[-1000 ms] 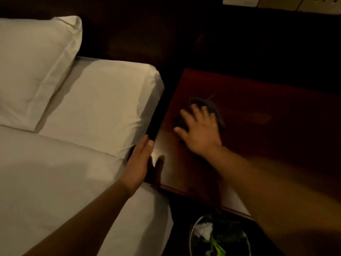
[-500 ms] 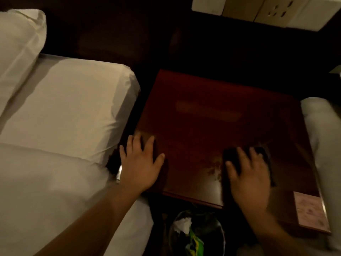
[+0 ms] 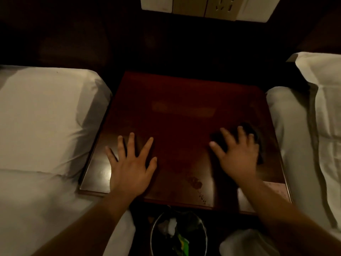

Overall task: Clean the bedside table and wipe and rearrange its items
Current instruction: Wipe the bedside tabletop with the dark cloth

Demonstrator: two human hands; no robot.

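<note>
The dark red wooden bedside table point(image 3: 184, 111) fills the middle of the view, its glossy top bare except for my hands and a cloth. My right hand point(image 3: 238, 156) presses flat on a dark cloth point(image 3: 255, 133) at the table's right side, fingers spread over it; most of the cloth is hidden under the palm. My left hand point(image 3: 132, 163) rests flat on the near left part of the top, fingers apart, holding nothing. Some smudges point(image 3: 195, 183) show near the front edge.
A white bed point(image 3: 46, 126) borders the table on the left and another bed with a pillow point(image 3: 324, 126) on the right. A bin point(image 3: 177, 235) with rubbish stands on the floor just below the front edge. Wall sockets point(image 3: 206, 6) sit above the table.
My right hand slid the cloth from the table's far left to its right side. My left hand moved from the table's left edge onto the top and spread flat.
</note>
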